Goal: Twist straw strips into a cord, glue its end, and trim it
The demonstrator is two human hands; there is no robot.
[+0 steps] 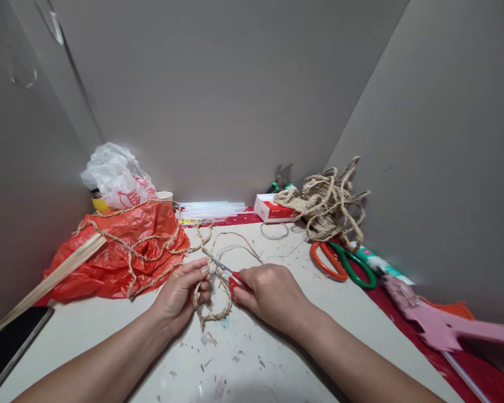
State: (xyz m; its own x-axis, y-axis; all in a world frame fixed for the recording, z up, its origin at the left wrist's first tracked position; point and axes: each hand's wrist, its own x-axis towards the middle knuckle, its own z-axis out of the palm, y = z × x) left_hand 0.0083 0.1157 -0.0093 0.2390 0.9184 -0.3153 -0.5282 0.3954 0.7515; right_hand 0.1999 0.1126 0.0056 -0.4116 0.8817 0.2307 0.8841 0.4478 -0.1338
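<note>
A thin braided straw cord loops down between my hands and runs back over a red plastic bag on the left. My left hand pinches the cord between thumb and fingers. Closed around the red handles of small scissors is my right hand. The scissor blades point up and left and lie against the cord just above my left fingertips. Whether the blades are parted is too small to tell.
At the back right lies a heap of thicker rope, near a red and white box and pruning shears. Orange-and-green-handled scissors and a pink glue gun lie right. Clear sticks lie at the back.
</note>
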